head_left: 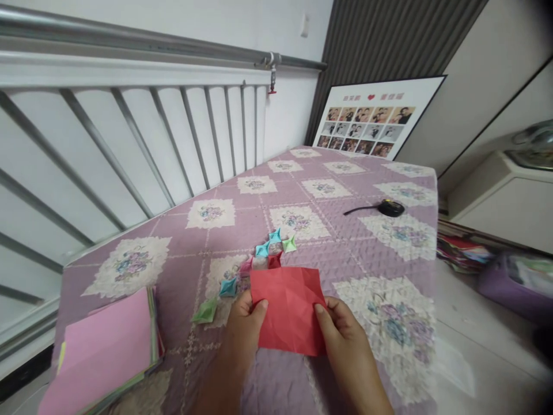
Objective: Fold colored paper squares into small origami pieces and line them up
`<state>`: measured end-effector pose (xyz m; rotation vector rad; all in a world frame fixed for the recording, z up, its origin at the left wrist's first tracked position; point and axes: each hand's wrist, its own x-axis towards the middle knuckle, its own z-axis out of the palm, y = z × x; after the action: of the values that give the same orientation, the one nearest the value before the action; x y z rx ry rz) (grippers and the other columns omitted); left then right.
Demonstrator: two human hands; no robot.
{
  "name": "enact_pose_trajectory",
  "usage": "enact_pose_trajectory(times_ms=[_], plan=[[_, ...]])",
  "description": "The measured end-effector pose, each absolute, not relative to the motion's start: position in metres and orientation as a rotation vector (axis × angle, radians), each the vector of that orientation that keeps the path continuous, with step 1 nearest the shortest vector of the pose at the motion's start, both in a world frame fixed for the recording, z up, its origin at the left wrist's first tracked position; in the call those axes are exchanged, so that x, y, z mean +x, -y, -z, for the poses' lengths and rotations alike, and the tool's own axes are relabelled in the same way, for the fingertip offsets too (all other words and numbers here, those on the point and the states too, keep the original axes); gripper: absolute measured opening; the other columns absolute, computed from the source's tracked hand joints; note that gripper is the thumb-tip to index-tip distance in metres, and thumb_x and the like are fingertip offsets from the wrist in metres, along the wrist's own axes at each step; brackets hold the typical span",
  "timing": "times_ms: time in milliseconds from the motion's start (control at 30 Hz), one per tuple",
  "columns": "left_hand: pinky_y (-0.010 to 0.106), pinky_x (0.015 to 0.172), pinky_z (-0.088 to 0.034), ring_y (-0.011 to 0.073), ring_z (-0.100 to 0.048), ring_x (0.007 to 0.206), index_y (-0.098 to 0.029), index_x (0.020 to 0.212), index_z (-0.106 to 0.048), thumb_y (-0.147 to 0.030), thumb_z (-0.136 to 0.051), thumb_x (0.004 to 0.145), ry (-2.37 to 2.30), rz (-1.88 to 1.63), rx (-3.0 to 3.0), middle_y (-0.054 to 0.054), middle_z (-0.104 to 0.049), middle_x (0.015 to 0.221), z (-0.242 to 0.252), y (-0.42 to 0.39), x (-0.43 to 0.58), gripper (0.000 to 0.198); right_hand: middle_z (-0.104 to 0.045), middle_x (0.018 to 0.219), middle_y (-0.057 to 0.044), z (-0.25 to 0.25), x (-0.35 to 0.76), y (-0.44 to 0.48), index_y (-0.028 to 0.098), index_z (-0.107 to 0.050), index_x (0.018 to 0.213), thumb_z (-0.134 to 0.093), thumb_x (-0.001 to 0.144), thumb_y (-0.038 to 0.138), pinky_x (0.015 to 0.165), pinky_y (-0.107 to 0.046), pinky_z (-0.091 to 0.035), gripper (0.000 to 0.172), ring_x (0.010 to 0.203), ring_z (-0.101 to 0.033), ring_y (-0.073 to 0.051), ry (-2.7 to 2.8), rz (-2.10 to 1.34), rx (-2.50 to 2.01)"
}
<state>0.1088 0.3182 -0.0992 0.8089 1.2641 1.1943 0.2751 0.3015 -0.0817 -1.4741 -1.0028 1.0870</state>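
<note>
A creased red paper square [287, 308] is held just above the purple quilted bedspread [345, 230]. My left hand [244, 328] pinches its left edge, thumb on top. My right hand [343, 334] pinches its right edge the same way. Beyond the paper lie several small folded paper pieces [270, 251] in teal, green, pink and red. One green folded piece [206, 311] lies to the left of my left hand.
A stack of coloured paper sheets [108, 349], pink on top, sits at the near left corner. A black corded device [389, 207] lies at the far right. A white railing [129, 155] runs along the left. A framed photo board [375, 118] leans at the back.
</note>
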Motion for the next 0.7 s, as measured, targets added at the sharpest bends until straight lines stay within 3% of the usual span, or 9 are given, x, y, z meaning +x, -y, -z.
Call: enact_pose_trajectory(times_ms=[167, 267, 367, 433, 567, 700], plan=[[0.03, 0.073, -0.051, 0.021, -0.067, 0.082, -0.018, 0.104, -0.065, -0.036, -0.065, 0.076, -1.117, -1.223, 0.798, 0.004, -0.072, 0.093, 0.102, -0.317, 0.109, 0.033, -0.063, 0.072, 0.002, 0.074, 0.277, -0.299, 0.022, -0.06, 0.082, -0.065, 0.075, 0.05, 0.06, -0.022, -0.044, 0.03, 0.067, -0.056, -0.014, 0.838, -1.157, -1.39], [0.031, 0.073, -0.052, 0.0217, -0.068, 0.081, -0.018, 0.1, -0.065, -0.037, -0.068, 0.072, -1.097, -1.275, 0.693, 0.004, -0.072, 0.091, 0.102, -0.318, 0.109, 0.034, -0.067, 0.087, 0.0, 0.07, 0.274, -0.298, 0.024, -0.061, 0.097, -0.065, 0.075, 0.054, 0.064, -0.024, -0.047, 0.037, 0.076, -0.06, -0.016, 0.595, -1.243, -1.261], [0.032, 0.076, -0.052, 0.0228, -0.068, 0.084, -0.018, 0.101, -0.065, -0.036, -0.072, 0.068, -1.039, -1.357, 0.586, 0.004, -0.072, 0.093, 0.099, -0.32, 0.111, 0.038, -0.066, 0.095, -0.001, 0.069, 0.271, -0.298, 0.027, -0.059, 0.109, -0.064, 0.076, 0.057, 0.057, -0.024, -0.046, 0.046, 0.072, -0.058, -0.015, 0.516, -1.364, -1.1], [0.033, 0.078, -0.052, 0.0234, -0.068, 0.089, -0.019, 0.104, -0.064, -0.034, -0.074, 0.067, -0.975, -1.419, 0.525, 0.005, -0.072, 0.095, 0.096, -0.32, 0.111, 0.041, -0.065, 0.089, 0.001, 0.069, 0.268, -0.298, 0.027, -0.06, 0.105, -0.068, 0.075, 0.053, 0.05, -0.02, -0.041, 0.041, 0.065, -0.054, -0.012, 0.549, -1.441, -1.039], [0.033, 0.082, -0.051, 0.0238, -0.066, 0.095, -0.019, 0.105, -0.064, -0.033, -0.074, 0.068, -0.886, -1.485, 0.428, 0.006, -0.071, 0.095, 0.091, -0.32, 0.111, 0.041, -0.052, 0.056, 0.006, 0.072, 0.259, -0.297, 0.019, -0.063, 0.084, -0.076, 0.07, 0.046, 0.041, -0.015, -0.027, 0.033, 0.048, -0.038, -0.006, 0.608, -1.551, -1.127], [0.032, 0.08, -0.05, 0.0227, -0.066, 0.093, -0.02, 0.102, -0.065, -0.033, -0.075, 0.068, -0.834, -1.466, 0.43, 0.005, -0.071, 0.095, 0.084, -0.318, 0.111, 0.038, -0.044, 0.044, 0.009, 0.07, 0.251, -0.296, 0.018, -0.063, 0.08, -0.08, 0.065, 0.044, 0.037, -0.014, -0.022, 0.034, 0.04, -0.03, -0.003, 0.555, -1.637, -1.115]])
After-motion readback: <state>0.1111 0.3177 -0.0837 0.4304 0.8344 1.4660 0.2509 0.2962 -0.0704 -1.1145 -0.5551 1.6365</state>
